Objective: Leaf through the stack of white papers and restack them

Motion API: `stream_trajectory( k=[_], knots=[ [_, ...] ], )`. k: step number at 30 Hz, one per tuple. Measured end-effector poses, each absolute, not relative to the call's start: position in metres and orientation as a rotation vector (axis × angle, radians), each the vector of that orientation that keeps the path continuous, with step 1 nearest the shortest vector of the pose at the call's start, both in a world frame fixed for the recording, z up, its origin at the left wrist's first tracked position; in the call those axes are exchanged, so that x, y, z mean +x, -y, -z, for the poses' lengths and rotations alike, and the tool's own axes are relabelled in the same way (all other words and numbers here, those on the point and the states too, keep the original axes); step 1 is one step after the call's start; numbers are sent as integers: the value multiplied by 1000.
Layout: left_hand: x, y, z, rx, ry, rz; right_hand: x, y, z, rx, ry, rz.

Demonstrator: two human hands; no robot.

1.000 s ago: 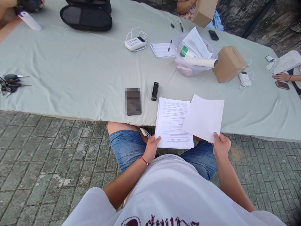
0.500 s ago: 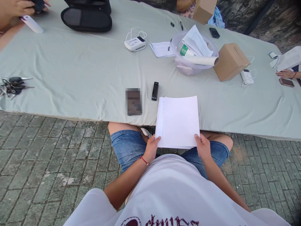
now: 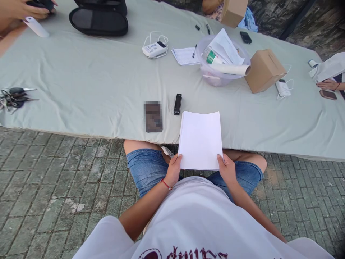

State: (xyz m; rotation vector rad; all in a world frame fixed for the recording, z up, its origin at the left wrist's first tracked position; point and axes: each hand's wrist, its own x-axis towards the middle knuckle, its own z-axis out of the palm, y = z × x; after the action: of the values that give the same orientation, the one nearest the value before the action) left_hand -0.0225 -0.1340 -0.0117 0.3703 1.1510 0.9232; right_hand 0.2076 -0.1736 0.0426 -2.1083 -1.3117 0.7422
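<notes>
A stack of white paper sheets (image 3: 201,140) reaches from above my lap onto the near edge of the table. My left hand (image 3: 173,169) grips its lower left side, thumb on top. At the lower right corner my right hand (image 3: 226,168) holds the stack the same way, with the fingers hidden beneath. The top sheet is blank and the edges lie nearly flush. Just beyond the paper lies a small black stapler-like device (image 3: 177,104). Left of that is a dark, blurred-out flat object (image 3: 153,116).
A clear plastic tub (image 3: 218,81) with papers and a roll stands beyond, beside a cardboard box (image 3: 265,72). A white corded device (image 3: 155,49), keys (image 3: 16,97) and a black case (image 3: 98,23) lie on the cloth-covered table (image 3: 88,82). Other people's hands show at the far edges.
My right hand has moved left, toward my left hand. The sheets, which were fanned out at the left and bottom, now line up in a narrower, neater stack.
</notes>
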Motion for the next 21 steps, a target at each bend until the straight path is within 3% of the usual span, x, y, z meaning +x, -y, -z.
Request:
stream_trajectory(
  k=[10,15,18,21],
  knots=[
    [-22,132,7,451,-1079,-907,208,180,-33,-2158,1463,-861],
    [-26,132,9,482,-1107,-879,239,179,-27,-2254,1336,-766],
    [-29,133,8,488,-1110,-848,250,174,-26,-2170,1112,-1043],
    [-30,137,8,483,-1066,-809,247,166,-26,-1806,771,-1410]
  ],
)
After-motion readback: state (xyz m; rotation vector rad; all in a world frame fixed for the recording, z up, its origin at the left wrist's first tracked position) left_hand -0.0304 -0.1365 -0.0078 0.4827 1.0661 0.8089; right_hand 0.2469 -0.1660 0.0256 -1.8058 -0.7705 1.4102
